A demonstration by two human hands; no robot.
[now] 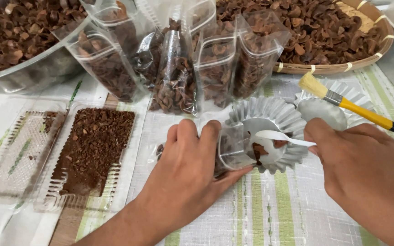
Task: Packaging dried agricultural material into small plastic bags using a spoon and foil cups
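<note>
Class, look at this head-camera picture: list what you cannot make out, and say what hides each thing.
1. Head view: the small pouch under the left hand is mostly covered by that hand.
2. The spoon handle end disappears inside the right hand.
3. The metal bowl and woven tray are cut off by the top edge.

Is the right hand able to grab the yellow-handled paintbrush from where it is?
Probably yes: the yellow-handled paintbrush lies uncovered on a fluted metal tin just above the right hand, though that hand already holds a white plastic spoon.
</note>
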